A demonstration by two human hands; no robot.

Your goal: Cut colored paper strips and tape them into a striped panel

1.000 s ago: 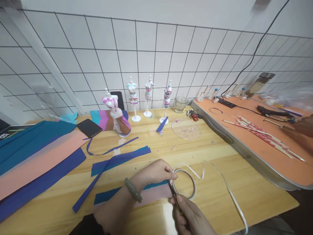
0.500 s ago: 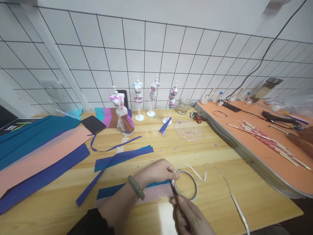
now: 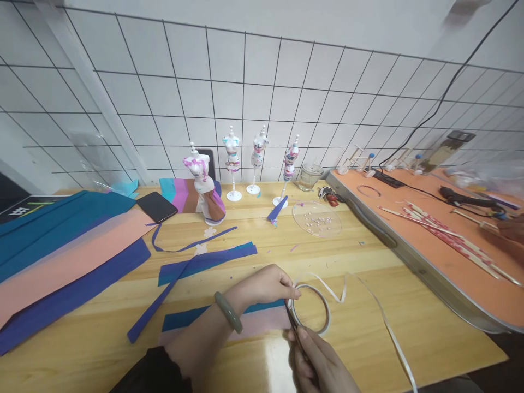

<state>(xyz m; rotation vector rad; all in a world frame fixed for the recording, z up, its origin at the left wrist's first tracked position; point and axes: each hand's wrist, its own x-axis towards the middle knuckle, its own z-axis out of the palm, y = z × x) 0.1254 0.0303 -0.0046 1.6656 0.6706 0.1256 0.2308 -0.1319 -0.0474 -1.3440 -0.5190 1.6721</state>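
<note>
a smooth grey-green bangle (image 3: pixel 228 313) sits between left hand (image 3: pixel 273 283) and black sleeve (image 3: pixel 151 374).

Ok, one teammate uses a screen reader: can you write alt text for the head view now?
A person's left hand pinches the edge of a thin tape roll on a wooden table, while the right hand holds a dark pointed tool beside it. Behind stand four small mannequins; cloth pieces lie to the left.

I register even, moderate light. Glare whitens the tabletop (image 3: pixel 277 356) immediately left of the right hand (image 3: pixel 317 357) (surface grain is lost there). Well right of that grip, the plastic bag (image 3: pixel 501 164) appears smeared.
</note>
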